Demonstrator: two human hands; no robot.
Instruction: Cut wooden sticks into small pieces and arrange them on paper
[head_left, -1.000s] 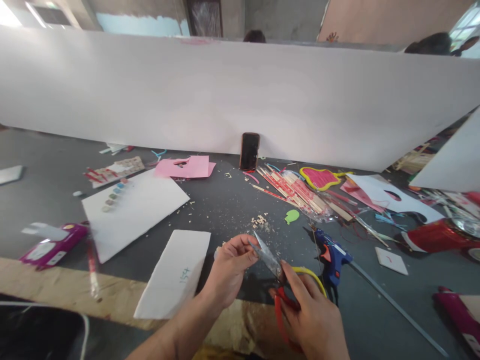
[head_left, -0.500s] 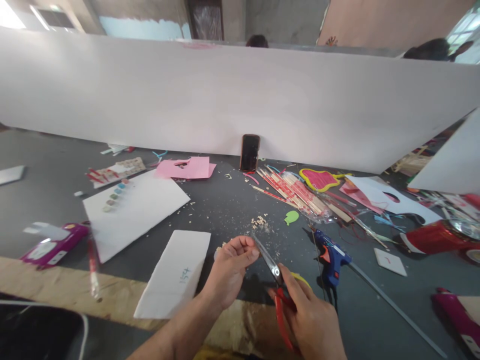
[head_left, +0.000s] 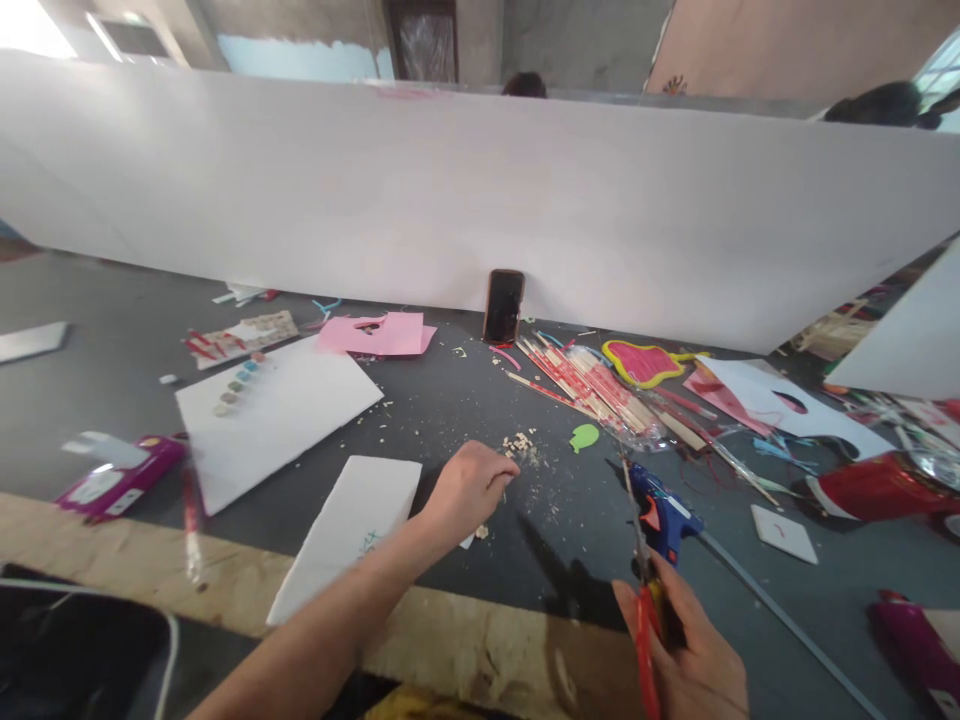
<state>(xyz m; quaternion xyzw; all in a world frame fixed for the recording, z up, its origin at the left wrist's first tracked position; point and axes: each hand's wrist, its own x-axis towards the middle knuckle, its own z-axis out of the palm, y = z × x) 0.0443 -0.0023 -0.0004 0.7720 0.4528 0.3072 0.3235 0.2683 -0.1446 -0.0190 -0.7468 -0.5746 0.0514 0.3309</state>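
My left hand [head_left: 472,490] is closed in a pinch over the dark table, beside a small pile of pale chips [head_left: 519,440]; what its fingertips hold is too small to make out. My right hand [head_left: 690,635] grips the red-handled scissors [head_left: 646,640], whose blades point up and away from me, beside the blue glue gun [head_left: 667,510]. Under my left forearm lies a white board [head_left: 352,530] with handwriting on it. A green cutout [head_left: 584,436] sits to the right of the chips.
A phone [head_left: 503,306] leans on the white partition [head_left: 420,200]. Wrapped sticks [head_left: 592,385] and a pink-yellow shape [head_left: 643,362] lie right of it. A red can [head_left: 877,487] is at far right. Left are a white sheet [head_left: 277,420], pink paper [head_left: 375,334] and a purple tool [head_left: 124,480].
My right hand has moved right with the scissors, away from my left hand. My left hand has turned over and shifted slightly up, still pinched.
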